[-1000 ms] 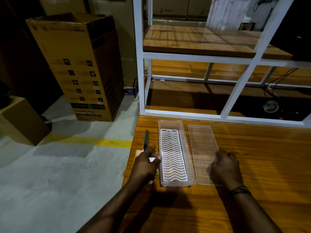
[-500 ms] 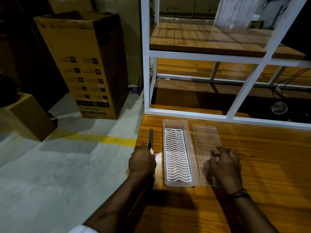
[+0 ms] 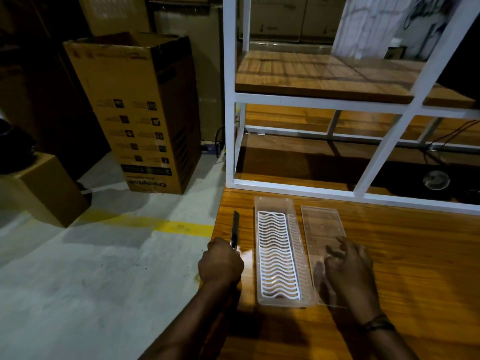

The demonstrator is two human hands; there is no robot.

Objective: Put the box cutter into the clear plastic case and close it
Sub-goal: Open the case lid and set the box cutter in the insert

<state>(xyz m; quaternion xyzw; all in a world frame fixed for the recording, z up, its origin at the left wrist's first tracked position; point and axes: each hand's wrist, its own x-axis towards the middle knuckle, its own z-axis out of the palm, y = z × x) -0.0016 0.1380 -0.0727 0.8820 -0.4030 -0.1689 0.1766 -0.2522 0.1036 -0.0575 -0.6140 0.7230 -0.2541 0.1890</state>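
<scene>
A clear plastic case (image 3: 273, 206) lies open on the wooden table (image 3: 405, 258), with a white wavy grid insert (image 3: 276, 255) inside. Its clear flat lid (image 3: 322, 229) lies just right of it. Left of the case, near the table's left edge, is the dark slim box cutter (image 3: 235, 227). My left hand (image 3: 220, 263) is closed around the cutter's near end, the blade end pointing away from me. My right hand (image 3: 348, 266) rests on the near part of the lid with fingers spread.
A white metal shelf frame (image 3: 230, 113) with wooden boards stands at the table's far edge. Left of the table is concrete floor with a yellow line (image 3: 155, 226), a tall cardboard box (image 3: 145, 113) and a smaller box (image 3: 44, 188).
My left hand went from touching beside the cutter to closing around its near end. My right hand shifted slightly on the lid.
</scene>
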